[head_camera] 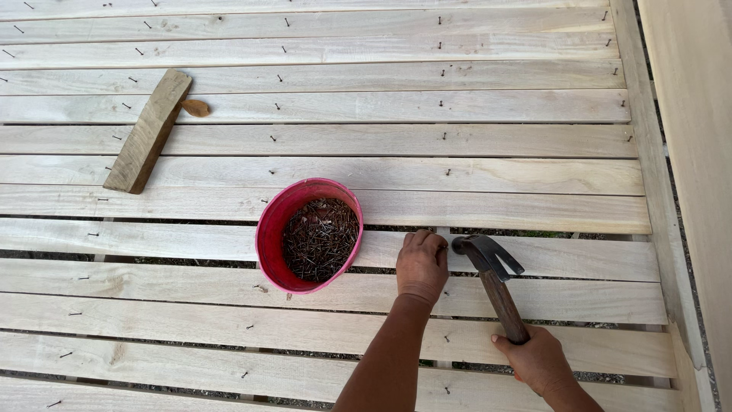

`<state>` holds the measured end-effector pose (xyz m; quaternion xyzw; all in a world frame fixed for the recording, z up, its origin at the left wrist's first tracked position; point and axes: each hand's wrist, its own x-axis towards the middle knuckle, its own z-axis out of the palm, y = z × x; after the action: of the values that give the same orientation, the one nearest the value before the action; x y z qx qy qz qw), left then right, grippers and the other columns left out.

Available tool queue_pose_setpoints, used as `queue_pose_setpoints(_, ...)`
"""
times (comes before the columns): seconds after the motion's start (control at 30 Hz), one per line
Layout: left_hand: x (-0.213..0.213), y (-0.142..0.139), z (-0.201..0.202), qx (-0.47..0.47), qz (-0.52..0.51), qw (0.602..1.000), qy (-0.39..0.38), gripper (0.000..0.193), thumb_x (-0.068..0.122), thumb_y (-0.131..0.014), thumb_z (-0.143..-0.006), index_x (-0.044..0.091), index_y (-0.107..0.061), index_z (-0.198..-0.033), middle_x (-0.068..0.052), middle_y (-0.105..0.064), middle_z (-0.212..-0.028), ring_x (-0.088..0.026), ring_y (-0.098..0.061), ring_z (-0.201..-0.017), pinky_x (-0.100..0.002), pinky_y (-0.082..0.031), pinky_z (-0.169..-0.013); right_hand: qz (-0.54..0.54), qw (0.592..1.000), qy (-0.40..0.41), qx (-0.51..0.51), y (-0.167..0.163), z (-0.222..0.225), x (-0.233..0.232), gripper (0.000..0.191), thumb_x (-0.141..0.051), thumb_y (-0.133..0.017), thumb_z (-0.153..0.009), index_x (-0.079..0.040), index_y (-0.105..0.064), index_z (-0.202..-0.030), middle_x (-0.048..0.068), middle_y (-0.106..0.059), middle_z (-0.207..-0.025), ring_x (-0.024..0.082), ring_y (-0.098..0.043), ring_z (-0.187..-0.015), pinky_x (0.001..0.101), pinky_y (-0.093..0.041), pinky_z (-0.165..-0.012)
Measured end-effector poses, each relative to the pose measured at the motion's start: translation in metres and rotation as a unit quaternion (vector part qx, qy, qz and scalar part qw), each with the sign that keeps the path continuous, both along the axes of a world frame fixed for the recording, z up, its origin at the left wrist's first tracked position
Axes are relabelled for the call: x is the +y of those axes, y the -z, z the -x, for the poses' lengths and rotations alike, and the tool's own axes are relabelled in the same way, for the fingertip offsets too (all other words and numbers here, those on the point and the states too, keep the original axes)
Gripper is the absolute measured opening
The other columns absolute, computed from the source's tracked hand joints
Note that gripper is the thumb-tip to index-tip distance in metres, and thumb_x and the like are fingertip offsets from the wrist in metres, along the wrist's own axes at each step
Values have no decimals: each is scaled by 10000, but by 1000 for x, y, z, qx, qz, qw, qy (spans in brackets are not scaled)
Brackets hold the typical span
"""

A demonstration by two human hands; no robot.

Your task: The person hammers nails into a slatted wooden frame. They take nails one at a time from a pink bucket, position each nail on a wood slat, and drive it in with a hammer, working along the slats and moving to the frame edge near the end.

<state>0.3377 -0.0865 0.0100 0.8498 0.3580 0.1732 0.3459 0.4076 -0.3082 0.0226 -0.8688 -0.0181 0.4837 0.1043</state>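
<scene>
My left hand (422,263) rests knuckles-up on a pale wooden slat (579,258), its fingertips pinched on a small nail that barely shows. My right hand (537,358) grips the wooden handle of a claw hammer (496,278). The hammer's dark metal head lies just right of the left fingertips, close above the slat. A pink plastic bucket (268,236) full of dark nails stands on the slats just left of my left hand.
The surface is a deck of long horizontal slats with gaps between the near ones and several nails sticking up in columns. A short wood block (149,131) and a dry leaf (196,107) lie at the upper left. A tall board (686,152) borders the right side.
</scene>
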Motion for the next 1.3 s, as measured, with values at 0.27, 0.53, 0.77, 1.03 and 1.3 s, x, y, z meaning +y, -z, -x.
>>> queue_pose_setpoints(0.27, -2, -2, -2, 11, -41, 999, 31, 53, 102, -745, -858, 109, -764, -907, -20, -675, -1016, -230, -610, -1013, -362, -529, -915, -14, 998, 57, 6, -4, 11, 5, 401, -393, -785, -897, -6, -703, -833, 75, -536, -500, 191, -546, -421, 377, -483, -462)
queue_pose_setpoints(0.53, 1, 1, -1, 14, -18, 999, 24, 71, 122, -771, -842, 143, -806, -899, 24, -672, -990, -201, -607, -1003, -334, -540, -916, -25, 996, 85, -9, -13, 26, 4, 419, -405, -803, -880, 3, -710, -881, 72, -535, -505, 177, -521, -426, 383, -449, -459)
queue_pose_setpoints(0.77, 2, 3, 0, 14, -1, 1000, 20, 67, 113, -788, -815, 141, -806, -874, 30, -677, -997, -200, -608, -1010, -334, -539, -918, -26, 997, 54, -52, -17, 31, -2, 459, -457, -790, -854, -8, -755, -942, 88, -593, -521, 202, -589, -461, 408, -505, -516)
queue_pose_setpoints(1.03, 2, 3, -1, 15, 20, 1000, 19, 33, 96, -769, -833, 106, -780, -863, 6, -675, -1018, -212, -610, -1020, -338, -543, -937, 19, 999, 6, -42, -16, 25, 4, 485, -521, -749, -881, -40, -765, -940, 96, -645, -583, 205, -664, -571, 411, -568, -647)
queue_pose_setpoints(1.3, 11, 11, 8, -4, 82, 996, -30, 78, -33, -716, -819, 42, -729, -831, -49, -649, -1049, -259, -617, -1077, -365, -573, -931, -144, 978, 123, -86, -9, 41, -17, 413, -367, -826, -844, 15, -679, -787, 99, -526, -494, 190, -502, -443, 405, -444, -474)
